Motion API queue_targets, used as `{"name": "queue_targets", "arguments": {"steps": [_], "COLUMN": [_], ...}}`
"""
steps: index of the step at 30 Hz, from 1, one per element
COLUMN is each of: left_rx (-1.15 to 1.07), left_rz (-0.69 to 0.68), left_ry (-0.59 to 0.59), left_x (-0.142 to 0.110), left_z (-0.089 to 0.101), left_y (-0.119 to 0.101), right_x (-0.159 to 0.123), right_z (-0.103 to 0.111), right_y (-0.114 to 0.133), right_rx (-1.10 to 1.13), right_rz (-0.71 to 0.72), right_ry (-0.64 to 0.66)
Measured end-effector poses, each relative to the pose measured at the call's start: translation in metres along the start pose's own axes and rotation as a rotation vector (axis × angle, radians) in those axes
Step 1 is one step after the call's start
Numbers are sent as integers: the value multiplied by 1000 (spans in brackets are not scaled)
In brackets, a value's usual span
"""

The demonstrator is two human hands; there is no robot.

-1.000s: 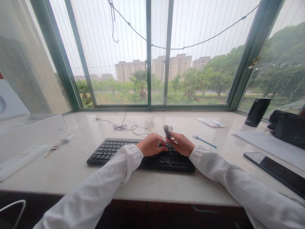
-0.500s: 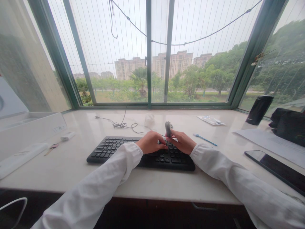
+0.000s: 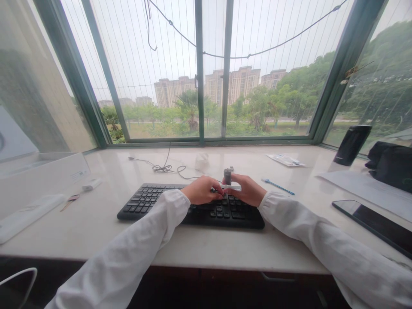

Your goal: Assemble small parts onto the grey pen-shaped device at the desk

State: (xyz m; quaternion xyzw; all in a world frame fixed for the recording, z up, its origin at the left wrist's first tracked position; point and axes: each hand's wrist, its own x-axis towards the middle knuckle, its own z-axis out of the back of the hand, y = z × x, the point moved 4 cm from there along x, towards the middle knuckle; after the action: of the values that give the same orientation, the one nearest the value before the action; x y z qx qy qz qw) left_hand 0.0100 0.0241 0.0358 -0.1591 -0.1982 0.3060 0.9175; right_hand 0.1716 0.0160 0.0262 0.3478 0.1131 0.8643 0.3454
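A black keyboard (image 3: 154,204) lies on the pale stone sill in front of me. Both my hands hover over its right half. My right hand (image 3: 249,190) pinches a small grey tool (image 3: 228,175) that stands upright above the keys. My left hand (image 3: 202,191) is curled with its fingertips pressed on the keys just left of that tool; what it holds, if anything, is hidden. A thin white strip (image 3: 234,187) lies at the keyboard's far edge between the hands.
A tangled cable (image 3: 164,169) and a blue-tipped stick (image 3: 278,187) lie behind the keyboard. To the right are a phone (image 3: 373,223), papers (image 3: 360,184), a black cylinder (image 3: 352,145) and a dark bag (image 3: 391,165). White boxes (image 3: 28,212) sit at left. Window frames (image 3: 200,73) close the back.
My hands have shifted a little away from me along the keyboard. The grey tool has come upright and sits slightly lower between my fingertips. The view has tipped up slightly.
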Motion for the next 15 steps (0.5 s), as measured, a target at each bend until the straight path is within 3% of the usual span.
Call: {"name": "queue_targets", "arguments": {"steps": [6, 15], "left_rx": [-32, -23], "left_rz": [-13, -15], "left_ry": [43, 61], "left_x": [0, 1], "left_z": [3, 2], "left_y": [0, 4], "right_x": [0, -1], "right_z": [-2, -2], "right_y": [-3, 9], "right_rx": [66, 146], "right_rz": [-63, -30], "right_ry": [16, 2]}}
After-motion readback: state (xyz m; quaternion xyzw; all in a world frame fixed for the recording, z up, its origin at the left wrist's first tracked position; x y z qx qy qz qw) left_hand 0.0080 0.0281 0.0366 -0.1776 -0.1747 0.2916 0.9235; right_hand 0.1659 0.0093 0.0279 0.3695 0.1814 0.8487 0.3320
